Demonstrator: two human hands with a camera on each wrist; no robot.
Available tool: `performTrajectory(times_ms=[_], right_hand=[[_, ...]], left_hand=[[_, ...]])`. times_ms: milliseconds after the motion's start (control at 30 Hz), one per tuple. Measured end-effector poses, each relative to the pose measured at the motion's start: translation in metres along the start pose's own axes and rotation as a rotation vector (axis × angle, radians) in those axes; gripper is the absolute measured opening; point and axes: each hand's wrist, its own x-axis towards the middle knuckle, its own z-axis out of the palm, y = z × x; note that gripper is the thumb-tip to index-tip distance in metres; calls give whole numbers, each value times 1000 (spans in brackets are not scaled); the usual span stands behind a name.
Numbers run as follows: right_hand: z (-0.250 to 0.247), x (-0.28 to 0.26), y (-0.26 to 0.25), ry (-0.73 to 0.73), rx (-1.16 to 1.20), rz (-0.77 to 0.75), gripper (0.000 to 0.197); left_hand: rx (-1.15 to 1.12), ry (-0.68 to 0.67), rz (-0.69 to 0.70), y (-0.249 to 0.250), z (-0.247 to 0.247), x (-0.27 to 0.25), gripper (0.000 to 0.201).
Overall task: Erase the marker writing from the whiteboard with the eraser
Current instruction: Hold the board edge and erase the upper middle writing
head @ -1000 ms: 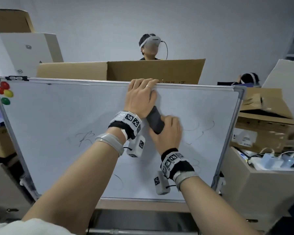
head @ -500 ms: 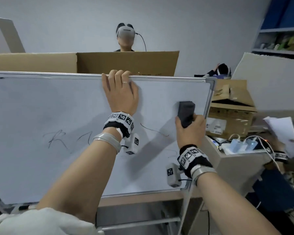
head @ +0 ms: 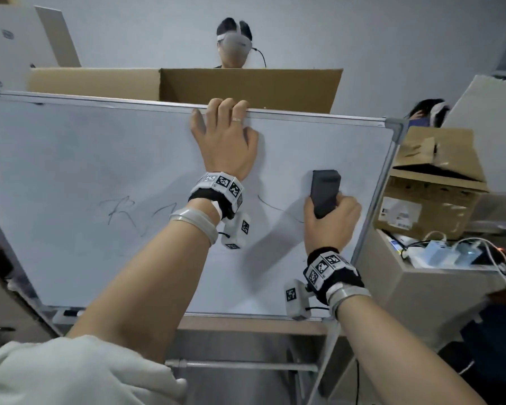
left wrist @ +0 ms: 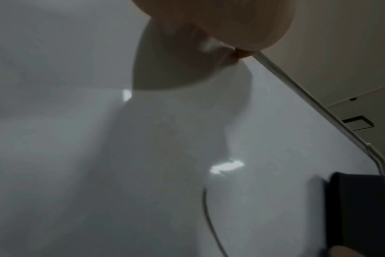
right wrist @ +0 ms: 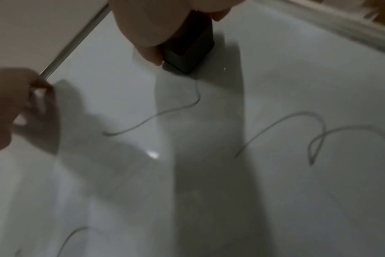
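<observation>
The whiteboard [head: 100,159] is standing tilted across the middle of the head view, its metal frame running from the upper left of the frame to a corner at the upper right. The left hand [head: 225,144] is lying flat against the board near the top centre, its fingers [head: 227,108] curling over the top rail and gripping it; a ring is showing on one finger. The right hand [head: 330,223] is sitting at the right of centre, its fingers wrapping around the lower half of the eraser [head: 324,192], a dark grey block that is pointing upward and pressing against the board surface just inside the right frame edge. In the right wrist view the eraser [right wrist: 191,50] is touching the board at the top centre of the frame, with one end of a thin curved marker line [right wrist: 165,114] reaching its base. More marker writing [head: 123,213] is remaining at the left of centre in the head view, partly hidden behind the left forearm, and a further looping stroke [right wrist: 319,132] is lying at the right of the right wrist view. Both wrists are wearing bands carrying black and white coded squares. Behind the board a large cardboard box [head: 246,86] is standing open, and a person wearing a headset [head: 235,43] is visible above it. At the right of the frame, cables and small devices are lying on a desk [head: 421,276].
</observation>
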Motion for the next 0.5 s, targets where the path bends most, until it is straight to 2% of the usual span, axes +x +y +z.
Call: performTrajectory(times_ms=[133,267,400,500], right_hand=[[34,-34,-34,-50,18,-120,56],[63,-64,-72,-120,-17,-263,52],[79,-86,-85,-177,-34,-280,52],[74,-86,-84,-160,-64,-278,53]], left_hand=[[14,-70,22,-15,-9,4,43],[62,-175,142,-47,-21,10,51],[93,-148,10,-91,-34,13,47],[126,-187,10,-99,-34,7,48]])
